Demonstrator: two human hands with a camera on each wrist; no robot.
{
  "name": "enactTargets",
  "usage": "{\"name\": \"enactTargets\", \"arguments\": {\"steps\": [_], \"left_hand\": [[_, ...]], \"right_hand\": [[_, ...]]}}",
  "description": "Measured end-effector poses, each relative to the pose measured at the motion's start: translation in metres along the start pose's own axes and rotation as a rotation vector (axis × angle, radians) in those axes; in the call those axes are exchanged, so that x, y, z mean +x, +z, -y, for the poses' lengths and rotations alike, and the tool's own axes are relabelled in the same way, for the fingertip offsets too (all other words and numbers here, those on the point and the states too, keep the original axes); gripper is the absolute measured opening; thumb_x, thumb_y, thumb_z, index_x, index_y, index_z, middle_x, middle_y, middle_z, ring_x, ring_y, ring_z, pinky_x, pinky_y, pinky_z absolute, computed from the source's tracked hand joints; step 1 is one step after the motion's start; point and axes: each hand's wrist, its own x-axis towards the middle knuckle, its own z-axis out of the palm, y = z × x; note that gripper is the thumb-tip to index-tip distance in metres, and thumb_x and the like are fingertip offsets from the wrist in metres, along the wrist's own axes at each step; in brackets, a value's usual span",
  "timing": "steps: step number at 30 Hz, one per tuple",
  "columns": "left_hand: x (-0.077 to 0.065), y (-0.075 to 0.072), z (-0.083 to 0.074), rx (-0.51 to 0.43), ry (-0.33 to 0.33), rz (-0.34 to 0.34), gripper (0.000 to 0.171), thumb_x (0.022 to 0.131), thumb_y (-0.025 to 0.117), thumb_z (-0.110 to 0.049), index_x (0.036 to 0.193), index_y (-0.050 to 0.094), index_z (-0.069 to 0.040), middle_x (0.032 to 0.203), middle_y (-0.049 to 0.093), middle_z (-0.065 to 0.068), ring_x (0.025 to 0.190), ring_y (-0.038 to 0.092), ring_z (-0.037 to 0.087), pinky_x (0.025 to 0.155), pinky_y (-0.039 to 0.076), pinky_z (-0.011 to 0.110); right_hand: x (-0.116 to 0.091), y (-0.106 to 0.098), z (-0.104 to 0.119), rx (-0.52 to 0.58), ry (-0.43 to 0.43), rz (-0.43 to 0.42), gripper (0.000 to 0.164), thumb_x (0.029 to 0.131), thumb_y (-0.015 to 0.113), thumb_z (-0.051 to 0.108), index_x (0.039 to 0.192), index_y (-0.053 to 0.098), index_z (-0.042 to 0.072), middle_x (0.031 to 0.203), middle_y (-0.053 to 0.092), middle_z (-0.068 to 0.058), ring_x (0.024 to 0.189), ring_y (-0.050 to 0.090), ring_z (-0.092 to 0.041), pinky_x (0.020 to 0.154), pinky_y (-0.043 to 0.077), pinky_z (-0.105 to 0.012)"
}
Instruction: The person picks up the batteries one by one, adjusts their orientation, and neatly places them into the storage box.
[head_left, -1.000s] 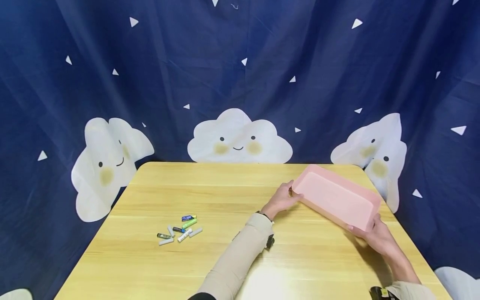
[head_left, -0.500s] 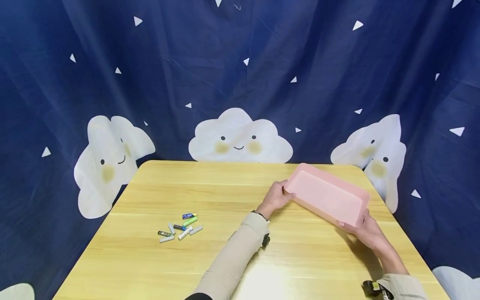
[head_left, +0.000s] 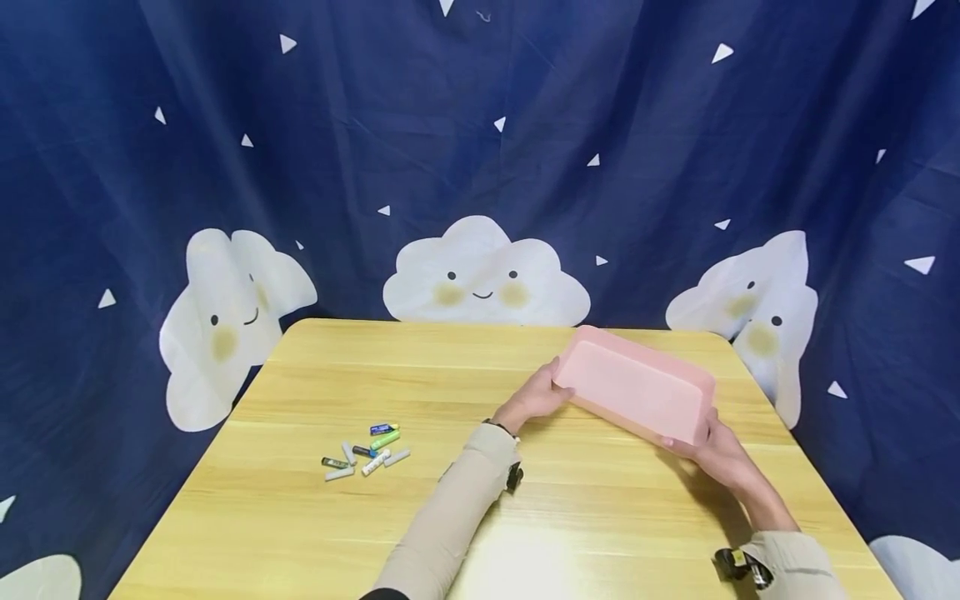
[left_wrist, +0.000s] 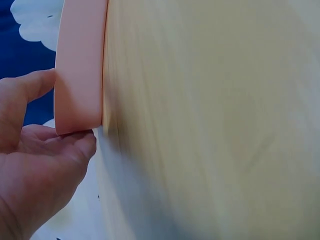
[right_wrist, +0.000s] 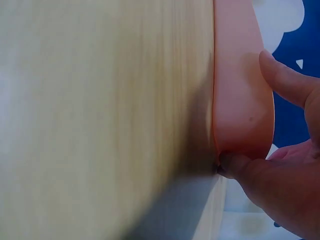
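A shallow pink rectangular tray lies at a slant over the right side of the table in the head view, its inside bare. My left hand grips its left end, thumb at the rim and fingers around the end wall. At the near right corner my right hand holds it the same way. In the left wrist view the tray's side wall sits close over the table, with the left hand at its corner. The right wrist view shows the right hand pinching the opposite corner.
Several small markers and grey caps lie in a loose group on the left of the wooden table, among them a green marker and a white one. A dark blue curtain with clouds hangs behind the table's far edge.
Both hands have moved the pink tray leftward across the table, keeping their grip on its ends. The group of markers stays where it lay; the head view has shifted slightly.
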Motion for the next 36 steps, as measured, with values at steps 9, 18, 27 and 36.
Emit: {"name": "enactTargets", "arguments": {"steps": [9, 18, 27, 36], "left_hand": [[-0.013, -0.015, 0.011, -0.015, -0.021, -0.026, 0.080, 0.104, 0.060, -0.020, 0.164, 0.012, 0.001, 0.172, 0.018, 0.017, 0.160, 0.019, 0.028, 0.130, 0.019, 0.042], [-0.030, -0.030, 0.019, -0.037, -0.029, -0.063, 0.081, 0.103, 0.060, -0.017, 0.163, 0.009, 0.003, 0.173, 0.012, 0.017, 0.161, 0.013, 0.028, 0.130, 0.015, 0.043], [-0.045, -0.046, 0.025, -0.006, -0.078, -0.067, 0.087, 0.103, 0.061, -0.022, 0.165, 0.004, 0.000, 0.174, 0.006, 0.017, 0.162, 0.010, 0.031, 0.130, 0.011, 0.047], [-0.061, -0.060, 0.026, 0.045, -0.122, -0.059, 0.089, 0.105, 0.059, -0.027, 0.164, -0.002, 0.000, 0.173, 0.002, 0.021, 0.162, 0.008, 0.033, 0.131, 0.010, 0.046]], "right_hand": [[0.009, 0.014, 0.010, -0.004, -0.103, -0.005, 0.111, 0.089, 0.080, 0.031, 0.155, 0.007, -0.020, 0.152, 0.033, -0.046, 0.142, 0.036, -0.051, 0.118, 0.028, -0.065], [0.022, 0.026, 0.020, 0.047, -0.160, 0.046, 0.112, 0.089, 0.081, 0.027, 0.159, 0.004, -0.014, 0.156, 0.030, -0.043, 0.145, 0.033, -0.050, 0.119, 0.025, -0.067], [0.038, 0.033, 0.030, 0.092, -0.190, 0.131, 0.119, 0.090, 0.080, 0.024, 0.158, -0.010, -0.012, 0.164, 0.005, -0.041, 0.154, 0.011, -0.054, 0.122, 0.014, -0.069], [0.047, 0.040, 0.042, 0.087, -0.174, 0.205, 0.123, 0.093, 0.077, 0.028, 0.153, -0.023, -0.013, 0.161, -0.025, -0.034, 0.154, -0.014, -0.052, 0.124, 0.003, -0.067]]}}
